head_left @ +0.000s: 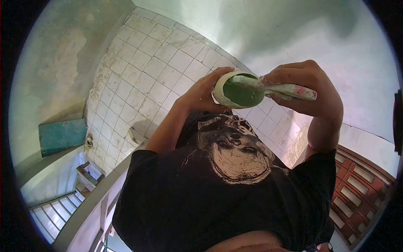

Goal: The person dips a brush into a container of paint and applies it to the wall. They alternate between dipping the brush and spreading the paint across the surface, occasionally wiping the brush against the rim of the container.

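Note:
My left hand (204, 91) is wrapped around the side of a paint container (219, 93), a pale round tub tilted so its mouth faces the camera. Green paint (241, 94) shows inside it. In my right hand (304, 84) is a paint-smeared paintbrush (289, 90), its whitish handle marked with a red patch. The brush's far end reaches over the rim into the tub, near the inner wall. The bristles cannot be made out clearly. Both hands are held in front of my chest.
Dirty white floor tiles (138, 75) lie below. Patchy green walls (58, 50) rise left and ahead. A teal board (63, 135) leans at left, near a small wooden stool (90, 176). A metal railing (98, 206) runs close by at lower left; a reddish-brown slatted panel (357, 189) stands at right.

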{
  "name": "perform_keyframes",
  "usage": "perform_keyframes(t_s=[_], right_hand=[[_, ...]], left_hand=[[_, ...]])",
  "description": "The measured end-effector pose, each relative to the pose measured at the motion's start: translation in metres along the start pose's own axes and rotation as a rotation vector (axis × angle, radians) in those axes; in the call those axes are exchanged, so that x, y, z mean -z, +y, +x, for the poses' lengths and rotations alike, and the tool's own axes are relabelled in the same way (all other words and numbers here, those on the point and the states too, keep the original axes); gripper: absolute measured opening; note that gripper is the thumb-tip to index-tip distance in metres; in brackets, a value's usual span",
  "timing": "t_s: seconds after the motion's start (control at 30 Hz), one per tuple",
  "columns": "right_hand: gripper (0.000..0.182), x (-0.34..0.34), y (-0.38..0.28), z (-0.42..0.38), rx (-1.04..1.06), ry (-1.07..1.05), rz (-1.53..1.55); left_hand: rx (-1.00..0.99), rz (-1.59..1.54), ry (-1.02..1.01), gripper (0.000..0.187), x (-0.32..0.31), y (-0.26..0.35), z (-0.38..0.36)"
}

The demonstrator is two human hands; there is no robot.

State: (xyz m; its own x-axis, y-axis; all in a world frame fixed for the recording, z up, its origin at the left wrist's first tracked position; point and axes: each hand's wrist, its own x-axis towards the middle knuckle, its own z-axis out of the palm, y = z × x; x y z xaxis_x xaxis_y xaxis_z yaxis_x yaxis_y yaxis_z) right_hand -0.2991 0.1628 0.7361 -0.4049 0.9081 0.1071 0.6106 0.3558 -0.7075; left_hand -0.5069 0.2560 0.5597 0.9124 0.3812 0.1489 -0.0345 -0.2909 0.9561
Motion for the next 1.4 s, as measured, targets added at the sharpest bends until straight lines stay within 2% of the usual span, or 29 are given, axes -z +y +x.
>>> perform_keyframes(t_s=[0.33, 0.5, 0.83, 0.93, 1.03, 1.13, 1.2, 1.33, 1.4], right_hand=[[0.026, -0.007, 0.005, -0.006, -0.017, -0.003, 0.05], [0.027, -0.005, 0.002, -0.014, 0.038, 0.053, -0.033], [0.024, -0.019, -0.01, -0.021, 0.117, 0.027, -0.158], [0.022, -0.027, -0.018, -0.023, 0.107, -0.015, -0.297], [0.022, -0.036, -0.02, -0.025, 0.214, 0.087, -0.373], [0.022, -0.035, -0.03, -0.028, 0.188, 0.097, -0.368], [0.02, -0.035, -0.04, -0.034, 0.149, 0.219, -0.289], [0.018, -0.026, -0.042, -0.053, 0.025, 0.301, -0.213], [0.018, -0.028, -0.022, -0.068, 0.118, 0.388, -0.109]], left_hand=[[0.009, -0.037, -0.01, 0.091, -0.002, 0.001, 0.001], [-0.029, 0.013, 0.036, 0.092, -0.001, 0.005, -0.002], [-0.008, 0.003, -0.012, 0.094, 0.001, 0.004, -0.011], [-0.018, -0.013, -0.019, 0.094, 0.001, 0.004, -0.012], [-0.029, -0.025, -0.016, 0.094, 0.002, 0.006, -0.012], [-0.049, -0.038, 0.003, 0.093, -0.001, 0.001, -0.012], [-0.07, -0.054, 0.015, 0.093, -0.003, 0.001, -0.01], [-0.054, -0.008, 0.024, 0.096, -0.006, 0.005, -0.003], [-0.065, -0.027, -0.005, 0.099, -0.007, 0.002, 0.0]])
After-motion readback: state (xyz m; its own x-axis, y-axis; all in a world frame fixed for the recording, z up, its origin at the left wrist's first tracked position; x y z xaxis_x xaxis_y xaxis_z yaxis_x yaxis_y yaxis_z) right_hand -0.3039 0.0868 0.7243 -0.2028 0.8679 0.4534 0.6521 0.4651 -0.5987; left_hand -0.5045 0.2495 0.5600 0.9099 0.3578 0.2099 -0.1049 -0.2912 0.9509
